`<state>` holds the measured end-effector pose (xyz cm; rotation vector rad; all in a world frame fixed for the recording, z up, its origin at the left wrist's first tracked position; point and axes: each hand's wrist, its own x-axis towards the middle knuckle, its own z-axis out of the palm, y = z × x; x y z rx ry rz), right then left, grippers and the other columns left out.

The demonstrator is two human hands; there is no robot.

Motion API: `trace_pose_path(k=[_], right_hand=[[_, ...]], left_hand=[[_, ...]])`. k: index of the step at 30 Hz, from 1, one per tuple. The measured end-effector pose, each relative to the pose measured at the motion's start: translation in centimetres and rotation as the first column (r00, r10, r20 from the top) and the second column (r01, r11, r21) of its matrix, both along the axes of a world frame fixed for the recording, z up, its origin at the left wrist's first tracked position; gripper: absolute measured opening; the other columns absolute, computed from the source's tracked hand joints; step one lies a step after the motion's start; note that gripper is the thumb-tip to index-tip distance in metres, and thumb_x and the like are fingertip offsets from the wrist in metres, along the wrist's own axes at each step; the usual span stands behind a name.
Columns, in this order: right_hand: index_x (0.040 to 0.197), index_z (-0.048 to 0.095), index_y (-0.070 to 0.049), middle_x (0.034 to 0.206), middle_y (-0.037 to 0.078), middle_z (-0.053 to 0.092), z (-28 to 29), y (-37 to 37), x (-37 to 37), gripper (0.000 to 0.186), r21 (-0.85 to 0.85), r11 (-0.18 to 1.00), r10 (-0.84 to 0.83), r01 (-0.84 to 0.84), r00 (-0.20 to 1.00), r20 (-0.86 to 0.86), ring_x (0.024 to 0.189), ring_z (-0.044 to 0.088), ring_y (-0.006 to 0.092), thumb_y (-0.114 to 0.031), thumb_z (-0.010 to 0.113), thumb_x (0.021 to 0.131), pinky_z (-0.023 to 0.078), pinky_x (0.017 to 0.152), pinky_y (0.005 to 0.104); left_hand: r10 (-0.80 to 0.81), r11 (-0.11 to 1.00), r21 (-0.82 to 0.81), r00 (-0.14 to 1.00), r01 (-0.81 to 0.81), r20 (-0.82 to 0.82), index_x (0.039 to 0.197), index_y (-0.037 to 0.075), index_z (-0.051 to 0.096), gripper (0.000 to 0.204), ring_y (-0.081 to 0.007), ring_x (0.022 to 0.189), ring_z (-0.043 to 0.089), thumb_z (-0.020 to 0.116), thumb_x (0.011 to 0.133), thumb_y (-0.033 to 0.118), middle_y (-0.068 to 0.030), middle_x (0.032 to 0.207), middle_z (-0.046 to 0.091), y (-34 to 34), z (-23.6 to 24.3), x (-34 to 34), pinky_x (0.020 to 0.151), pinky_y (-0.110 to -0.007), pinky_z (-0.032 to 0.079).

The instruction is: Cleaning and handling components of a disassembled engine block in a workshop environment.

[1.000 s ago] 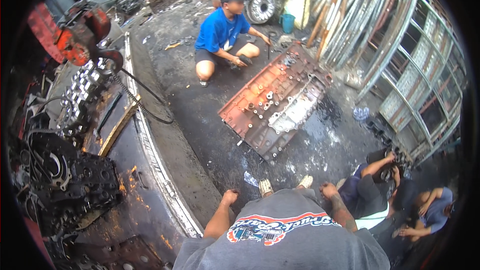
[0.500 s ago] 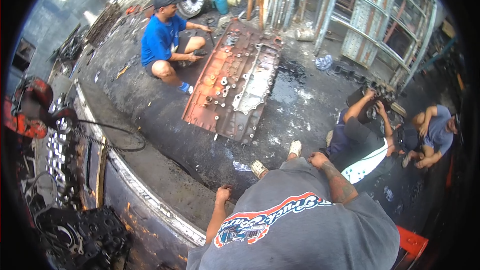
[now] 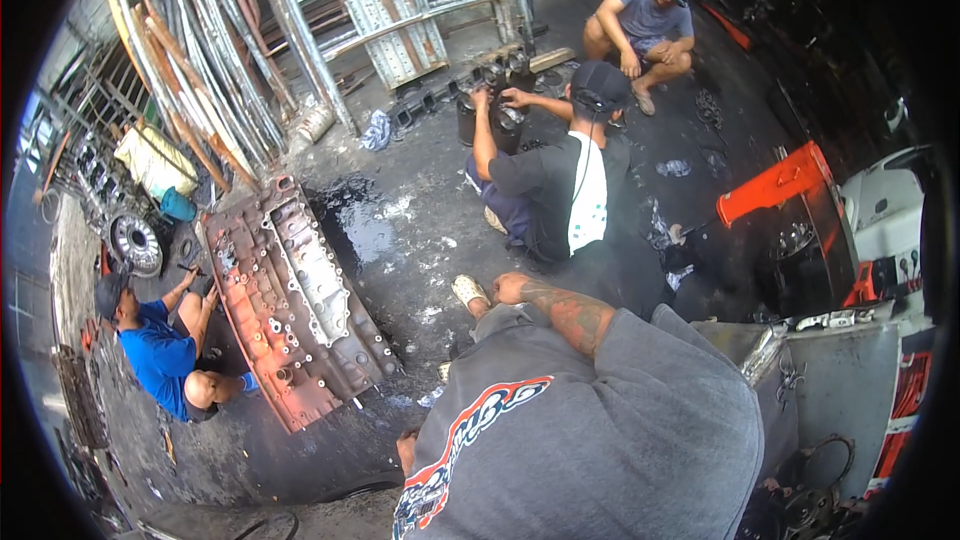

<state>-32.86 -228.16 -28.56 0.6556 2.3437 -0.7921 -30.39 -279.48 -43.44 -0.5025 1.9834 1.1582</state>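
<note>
The wearer's grey shirt [image 3: 600,410], with a red, white and blue print, fills the bottom of the view. At its left edge the left hand [image 3: 407,448] shows only in part, low over the floor [image 3: 430,230]; I cannot tell whether its fingers are open or closed. The right hand [image 3: 510,287], at the end of a tattooed forearm, is by the wearer's knee and just above a pale perforated shoe [image 3: 468,292]; its fingers are tucked out of sight, so their state cannot be told either. Ahead and to the left, apart from both hands, the rust-red engine block [image 3: 275,305] lies on the dark floor, a pale metal plate [image 3: 318,285] along its upper side. A person in blue [image 3: 160,350] squats at its left edge, while a dark wet patch [image 3: 355,225] spreads to its right. To the right, a person in a dark top [image 3: 545,170] has both hands at black cylinders [image 3: 505,120]; a red metal arm [image 3: 770,185] stands beyond. Farther back are a squatting person in grey [image 3: 645,15], leaning poles [image 3: 205,50] and a metal frame [image 3: 380,10].
</note>
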Motion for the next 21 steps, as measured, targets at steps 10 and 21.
trace_pose_path(k=[10,21], right_hand=[[0.097,0.067,0.001,0.106,0.022,0.062,-2.6,2.6,8.5,0.036,0.093,0.991,-0.109,0.101,0.99,0.084,0.1,0.061,0.0337,-0.021,0.054,0.072,0.048,0.086,0.0422],[0.111,0.062,-0.003,0.098,0.016,0.066,-1.0,2.0,1.8,0.04,-0.048,0.998,-0.035,0.039,0.996,0.086,0.077,0.065,0.025,-0.026,0.06,0.079,0.053,0.064,0.0359]], left_hand=[[0.044,0.995,0.087,0.999,-0.044,-0.003,0.103,0.001,0.062,0.025,-0.0191,0.068,0.06,0.051,0.08,0.005,-0.0092,0.087,0.065,5.1,6.2,-8.3,0.056,-0.03,0.049],[0.037,0.996,-0.076,0.998,-0.041,-0.053,0.107,0.0,0.064,0.033,-0.0163,0.066,0.062,0.058,0.076,0.008,-0.0091,0.079,0.066,2.7,2.9,2.4,0.056,-0.03,0.048]])
